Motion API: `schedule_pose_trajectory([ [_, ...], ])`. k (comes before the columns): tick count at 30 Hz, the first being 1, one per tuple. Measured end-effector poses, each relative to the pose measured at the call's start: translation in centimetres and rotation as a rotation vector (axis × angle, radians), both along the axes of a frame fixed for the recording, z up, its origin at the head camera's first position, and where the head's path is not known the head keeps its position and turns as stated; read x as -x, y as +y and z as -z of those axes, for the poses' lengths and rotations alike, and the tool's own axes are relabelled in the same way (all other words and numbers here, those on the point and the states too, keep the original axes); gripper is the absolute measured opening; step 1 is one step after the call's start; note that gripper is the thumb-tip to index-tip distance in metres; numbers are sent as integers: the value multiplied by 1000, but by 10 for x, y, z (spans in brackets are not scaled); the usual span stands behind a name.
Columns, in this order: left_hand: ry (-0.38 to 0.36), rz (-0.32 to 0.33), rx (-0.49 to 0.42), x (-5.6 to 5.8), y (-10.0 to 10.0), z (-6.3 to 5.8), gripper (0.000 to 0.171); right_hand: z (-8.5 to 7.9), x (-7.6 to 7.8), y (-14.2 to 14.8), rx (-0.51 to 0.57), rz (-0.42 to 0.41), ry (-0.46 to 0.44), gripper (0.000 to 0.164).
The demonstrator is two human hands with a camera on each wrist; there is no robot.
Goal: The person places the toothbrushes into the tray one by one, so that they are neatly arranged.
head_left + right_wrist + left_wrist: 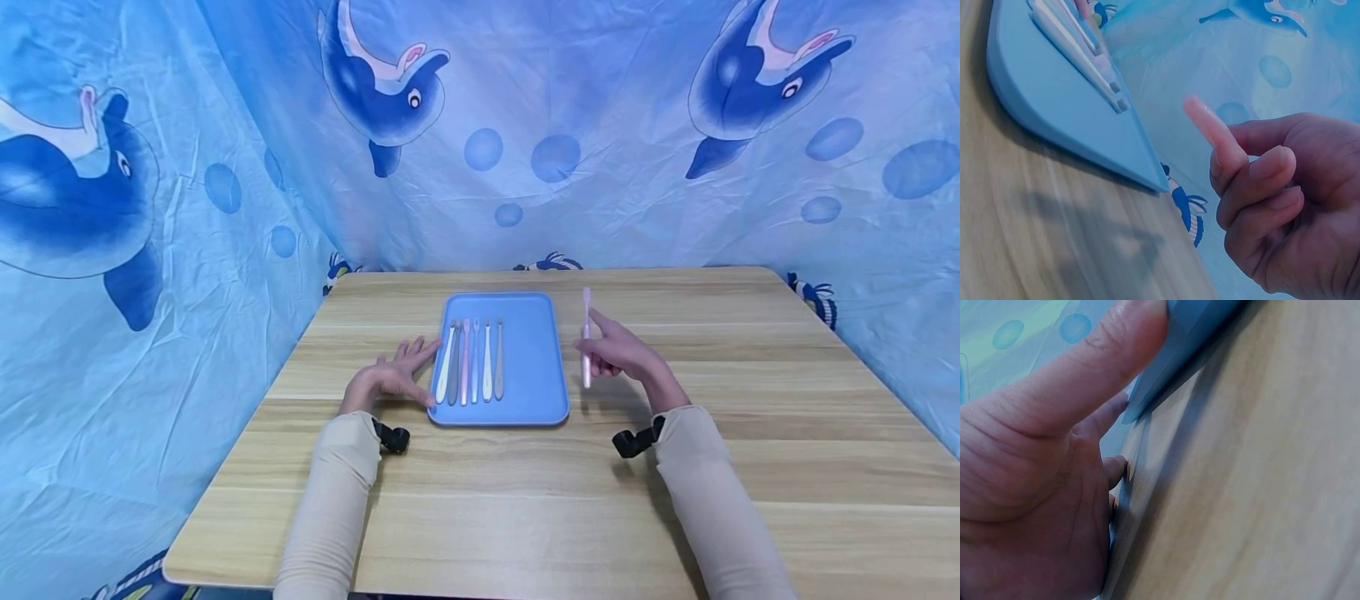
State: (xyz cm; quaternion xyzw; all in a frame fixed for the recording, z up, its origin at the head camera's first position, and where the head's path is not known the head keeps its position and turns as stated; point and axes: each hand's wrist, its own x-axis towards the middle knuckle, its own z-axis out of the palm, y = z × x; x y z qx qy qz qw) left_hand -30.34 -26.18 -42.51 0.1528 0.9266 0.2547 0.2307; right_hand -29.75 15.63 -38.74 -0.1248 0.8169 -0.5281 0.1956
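Note:
A pink toothbrush (pixel 587 367) stands nearly upright in my right hand (pixel 617 348), pinched between thumb and fingers to the right of the tray. The right wrist view shows the rounded end of its pink handle (pixel 1205 119) jutting from the curled fingers. On the blue tray (pixel 534 367), several toothbrushes (pixel 487 367) lie side by side in the left half, heads toward the far edge. My left hand (pixel 393 375) rests along the tray's left side with fingers spread. Its thumb (pixel 1104 362) touches the rim near the front corner.
The wood-grain table (pixel 480 508) extends in front of the tray and to both sides. A blue curtain with dolphins (pixel 630 208) hangs behind the table and along the left. Black wrist cameras (pixel 637 440) sit at both cuffs.

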Motion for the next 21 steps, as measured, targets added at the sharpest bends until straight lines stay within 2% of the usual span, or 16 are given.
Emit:
schedule_pose_trajectory([
  [8, -7, -17, 10, -1, 3, -3, 131, -8, 2, -12, -6, -10, 1, 83],
  [21, -3, -23, 25, 0, 3, -3, 132, -15, 7, -29, -18, -10, -8, 84],
])
